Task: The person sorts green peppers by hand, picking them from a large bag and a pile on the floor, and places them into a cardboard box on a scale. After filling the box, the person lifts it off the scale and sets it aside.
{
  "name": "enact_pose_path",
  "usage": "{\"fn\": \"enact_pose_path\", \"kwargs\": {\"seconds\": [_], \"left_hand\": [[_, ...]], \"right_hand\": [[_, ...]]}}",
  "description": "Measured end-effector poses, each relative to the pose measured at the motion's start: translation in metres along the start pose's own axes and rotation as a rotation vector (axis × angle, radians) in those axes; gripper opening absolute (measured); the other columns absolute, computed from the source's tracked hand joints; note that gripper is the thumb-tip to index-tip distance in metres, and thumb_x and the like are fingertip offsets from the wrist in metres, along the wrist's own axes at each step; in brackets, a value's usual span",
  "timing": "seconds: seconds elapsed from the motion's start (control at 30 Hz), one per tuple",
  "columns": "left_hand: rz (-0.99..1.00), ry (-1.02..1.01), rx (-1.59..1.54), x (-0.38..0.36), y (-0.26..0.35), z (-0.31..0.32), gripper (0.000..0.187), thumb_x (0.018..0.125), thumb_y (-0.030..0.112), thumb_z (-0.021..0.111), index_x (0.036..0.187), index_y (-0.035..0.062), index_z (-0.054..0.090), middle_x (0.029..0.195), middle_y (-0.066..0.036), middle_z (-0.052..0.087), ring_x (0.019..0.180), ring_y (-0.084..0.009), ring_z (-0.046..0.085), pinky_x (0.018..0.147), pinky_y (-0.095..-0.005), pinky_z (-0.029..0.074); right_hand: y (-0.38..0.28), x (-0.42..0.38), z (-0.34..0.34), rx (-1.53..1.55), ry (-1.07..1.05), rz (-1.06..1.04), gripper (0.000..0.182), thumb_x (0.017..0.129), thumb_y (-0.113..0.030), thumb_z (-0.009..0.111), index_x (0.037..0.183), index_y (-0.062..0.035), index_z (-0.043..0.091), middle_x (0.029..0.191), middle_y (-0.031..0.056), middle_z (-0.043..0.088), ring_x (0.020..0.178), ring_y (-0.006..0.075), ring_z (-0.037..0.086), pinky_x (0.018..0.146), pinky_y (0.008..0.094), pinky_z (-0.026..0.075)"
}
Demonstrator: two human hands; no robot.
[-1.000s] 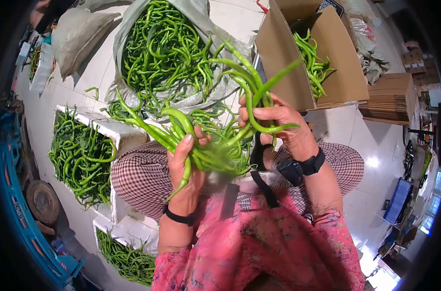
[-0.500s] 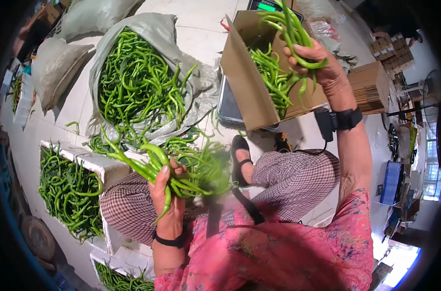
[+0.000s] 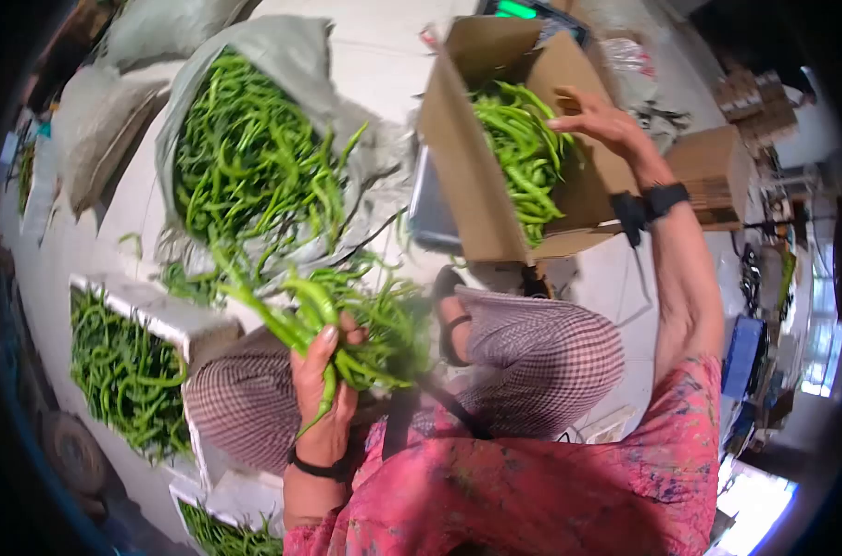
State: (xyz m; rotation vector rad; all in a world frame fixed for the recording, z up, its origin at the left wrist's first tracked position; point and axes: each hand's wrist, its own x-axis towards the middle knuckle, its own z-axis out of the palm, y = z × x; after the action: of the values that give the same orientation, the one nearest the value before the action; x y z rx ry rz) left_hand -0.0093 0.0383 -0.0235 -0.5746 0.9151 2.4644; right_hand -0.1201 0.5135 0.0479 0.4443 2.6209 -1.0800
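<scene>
My left hand is closed around a bunch of long green chili peppers, held above my lap. At the right, my right hand hovers over the side of an open cardboard box, fingers spread and holding nothing. Inside that box lies a heap of green peppers. A large pale sack, its mouth open, spills more green chili peppers onto the floor in front of me. Loose peppers near my left hand are blurred.
The box sits on a scale with a lit green display. White foam boxes of peppers stand at left. Filled sacks lie at upper left, flat stacked cartons at right. A cable crosses beside my right wrist.
My right hand has let go of its peppers, which now lie in the cardboard box, and its fingers have opened. The left hand still grips its bunch in nearly the same place.
</scene>
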Motion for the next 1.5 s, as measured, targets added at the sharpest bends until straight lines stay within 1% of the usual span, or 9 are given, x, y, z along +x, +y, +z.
{"fn": "enact_pose_path", "kwargs": {"seconds": [0.23, 0.37, 0.5, 0.7, 0.87, 1.1, 1.3, 1.4, 1.5], "left_hand": [[-0.003, -0.072, 0.007, -0.009, 0.009, 0.0, 0.035, 0.085, 0.009, 0.061, 0.118, -0.0007, 0.054, 0.103, -0.013, 0.063, 0.09, -0.0209, 0.063, 0.08, -0.0343, 0.052], [0.033, -0.179, 0.112, -0.017, 0.011, 0.008, 0.047, 0.085, 0.009, 0.061, 0.129, -0.0005, 0.047, 0.121, -0.016, 0.057, 0.103, -0.0218, 0.059, 0.091, -0.0352, 0.049], [-0.055, -0.366, 0.076, -0.028, 0.008, 0.018, 0.049, 0.091, 0.014, 0.056, 0.134, -0.0048, 0.041, 0.129, -0.015, 0.053, 0.107, -0.0214, 0.058, 0.092, -0.0326, 0.049], [-0.018, -0.127, 0.026, -0.023, 0.001, -0.01, 0.037, 0.092, 0.015, 0.057, 0.123, -0.0033, 0.051, 0.115, -0.014, 0.06, 0.094, -0.0184, 0.062, 0.082, -0.0294, 0.051], [-0.076, -0.031, -0.169, -0.023, 0.005, -0.009, 0.027, 0.092, 0.012, 0.058, 0.113, -0.0053, 0.055, 0.102, -0.018, 0.065, 0.091, -0.0267, 0.066, 0.075, -0.0313, 0.058], [-0.06, -0.064, 0.16, -0.016, 0.003, -0.022, 0.026, 0.093, 0.014, 0.058, 0.115, 0.0002, 0.051, 0.101, -0.016, 0.066, 0.088, -0.0209, 0.066, 0.076, -0.0315, 0.058], [-0.099, 0.014, 0.193, -0.019, -0.004, 0.002, 0.023, 0.089, 0.015, 0.064, 0.104, -0.0025, 0.06, 0.094, -0.011, 0.067, 0.072, -0.0145, 0.063, 0.069, -0.0245, 0.054], [-0.032, -0.162, 0.697, -0.009, -0.018, -0.016, 0.021, 0.085, 0.015, 0.068, 0.095, -0.0022, 0.06, 0.081, -0.004, 0.062, 0.07, -0.0083, 0.057, 0.06, -0.024, 0.045], [-0.035, -0.207, 0.823, -0.012, -0.02, -0.012, 0.022, 0.084, 0.015, 0.068, 0.095, -0.0032, 0.061, 0.078, -0.003, 0.061, 0.067, -0.0076, 0.055, 0.059, -0.0247, 0.043]], "right_hand": [[-0.111, -0.123, 0.06, 0.289, -0.195, -0.044, 0.049, 0.088, -0.028, 0.062, 0.124, 0.0036, 0.054, 0.109, 0.0107, 0.066, 0.093, 0.0131, 0.061, 0.076, 0.0233, 0.046], [-0.154, -0.189, 0.131, 0.547, -0.482, 0.027, 0.038, 0.086, -0.015, 0.066, 0.118, 0.0025, 0.058, 0.099, 0.0066, 0.066, 0.079, 0.0073, 0.058, 0.068, 0.0223, 0.046], [-0.148, -0.188, 0.229, 0.722, -0.49, -0.021, 0.033, 0.085, -0.009, 0.067, 0.115, 0.0017, 0.06, 0.085, -0.0014, 0.061, 0.076, 0.0029, 0.053, 0.067, 0.0208, 0.045], [-0.149, -0.181, 0.281, 1.033, -0.44, 0.039, 0.026, 0.091, -0.013, 0.062, 0.112, 0.0025, 0.062, 0.095, 0.0031, 0.065, 0.088, 0.0092, 0.06, 0.08, 0.023, 0.047], [-0.122, -0.169, 0.276, 1.215, -0.289, 0.065, 0.031, 0.099, -0.024, 0.048, 0.114, 0.0023, 0.055, 0.089, 0.0077, 0.061, 0.087, 0.0174, 0.059, 0.08, 0.0283, 0.048], [-0.1, -0.161, 0.272, 1.533, -0.301, 0.112, 0.022, 0.096, -0.02, 0.056, 0.107, -0.0012, 0.053, 0.079, 0.001, 0.054, 0.066, 0.0071, 0.051, 0.061, 0.0204, 0.041], [-0.121, -0.169, 0.282, 1.193, -0.321, 0.063, 0.029, 0.09, -0.018, 0.065, 0.11, 0.0029, 0.06, 0.096, 0.008, 0.067, 0.072, 0.0053, 0.056, 0.058, 0.0198, 0.042], [-0.129, -0.158, 0.281, 0.723, -0.096, -0.056, 0.035, 0.082, -0.023, 0.072, 0.102, 0.0043, 0.064, 0.083, 0.0066, 0.066, 0.072, 0.0097, 0.06, 0.061, 0.0243, 0.049], [-0.121, -0.145, 0.281, 0.633, -0.152, 0.016, 0.03, 0.08, -0.024, 0.073, 0.095, 0.0019, 0.067, 0.077, 0.0047, 0.065, 0.067, 0.0093, 0.059, 0.057, 0.0247, 0.047]]}}
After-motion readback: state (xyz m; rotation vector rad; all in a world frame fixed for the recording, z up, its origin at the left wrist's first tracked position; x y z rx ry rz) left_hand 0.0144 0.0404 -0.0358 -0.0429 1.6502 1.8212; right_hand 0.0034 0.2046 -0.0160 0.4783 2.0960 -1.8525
